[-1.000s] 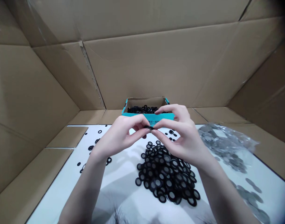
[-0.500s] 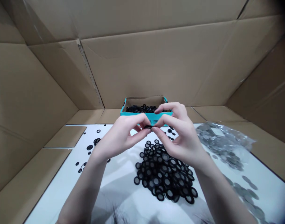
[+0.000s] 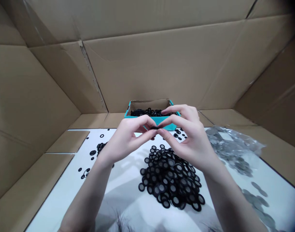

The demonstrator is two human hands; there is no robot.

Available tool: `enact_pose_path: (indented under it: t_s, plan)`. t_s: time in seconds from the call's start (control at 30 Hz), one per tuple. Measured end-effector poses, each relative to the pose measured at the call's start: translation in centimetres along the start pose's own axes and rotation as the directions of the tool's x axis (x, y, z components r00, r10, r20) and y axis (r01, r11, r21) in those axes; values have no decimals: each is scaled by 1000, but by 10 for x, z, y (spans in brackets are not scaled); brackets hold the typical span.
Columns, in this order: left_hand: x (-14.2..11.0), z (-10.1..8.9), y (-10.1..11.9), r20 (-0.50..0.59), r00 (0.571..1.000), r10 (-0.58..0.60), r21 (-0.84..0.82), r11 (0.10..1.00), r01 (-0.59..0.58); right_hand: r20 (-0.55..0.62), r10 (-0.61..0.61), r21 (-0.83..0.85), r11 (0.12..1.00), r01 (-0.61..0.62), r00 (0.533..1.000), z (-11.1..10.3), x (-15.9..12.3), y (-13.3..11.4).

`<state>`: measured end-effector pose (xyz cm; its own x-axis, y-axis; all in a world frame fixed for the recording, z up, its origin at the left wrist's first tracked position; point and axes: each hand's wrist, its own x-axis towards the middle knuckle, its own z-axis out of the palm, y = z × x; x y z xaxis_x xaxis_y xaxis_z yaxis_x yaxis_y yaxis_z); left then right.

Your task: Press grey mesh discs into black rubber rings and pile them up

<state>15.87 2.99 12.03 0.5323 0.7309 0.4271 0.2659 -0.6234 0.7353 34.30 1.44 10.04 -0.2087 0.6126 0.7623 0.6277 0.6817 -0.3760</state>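
Although the fingertips hide most of it, a small black rubber ring (image 3: 154, 128) is held in the air above the white surface (image 3: 55, 193), just in front of a teal cardboard box (image 3: 167, 126). Left hand (image 3: 126, 141): thumb and forefinger pressed together on the ring's near side. Right hand (image 3: 192, 141): fingers (image 3: 178, 111) curved inward, with thumb and forefinger pinching the opposite side. Whether the ring carries an insert cannot be determined from this view.

Below the hands lies a heaped pile of black-rimmed washers (image 3: 170, 182) with grey centres. More black rings (image 3: 144, 112) fill the box, and stray black rings (image 3: 99, 148) lie left of the left hand. To the right sits a clear plastic bag (image 3: 230, 148) of grey metal discs, with loose grey discs (image 3: 257, 201) spread nearer the surface's right edge. Corrugated cardboard panels (image 3: 161, 64) wall the area.

Assessed risks: a ring this small could spring from either pinch if finger pressure is uneven, and could then be lost among the matching items in the pile. Stray rings and loose discs near the surface edges could be knocked into the gaps beside the cardboard by a careless forearm movement.
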Motion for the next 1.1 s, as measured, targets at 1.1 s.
enact_pose_path:
  t_s: [1.1]
  plan:
    - [-1,-2,0,-119,971,206,28,979,-204,256,229,622,705,-341,939,9,0,2]
